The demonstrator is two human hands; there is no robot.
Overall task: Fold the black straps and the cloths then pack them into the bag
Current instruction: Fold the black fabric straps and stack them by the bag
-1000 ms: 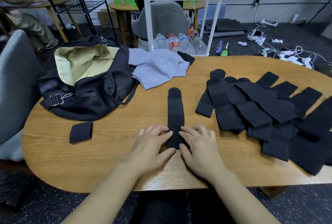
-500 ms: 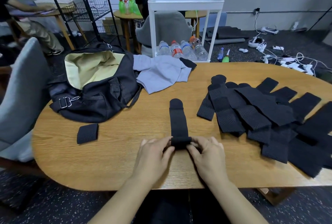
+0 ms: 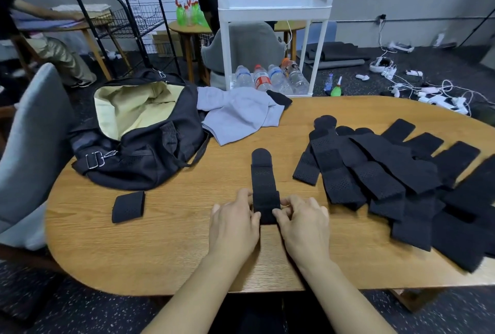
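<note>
Both hands folding one black strap [image 3: 263, 186] on the wooden table [image 3: 160, 248].

Left hand [image 3: 234, 222] and right hand [image 3: 302, 219] pinching the near, doubled-over end of the strap from either side, far end lying flat toward the open black bag [image 3: 139, 143]. Grey cloth [image 3: 238, 116] just beside the bag. One folded strap [image 3: 128, 206] near the bag. Heap of unfolded straps [image 3: 401, 183] spread out on the right.
</note>
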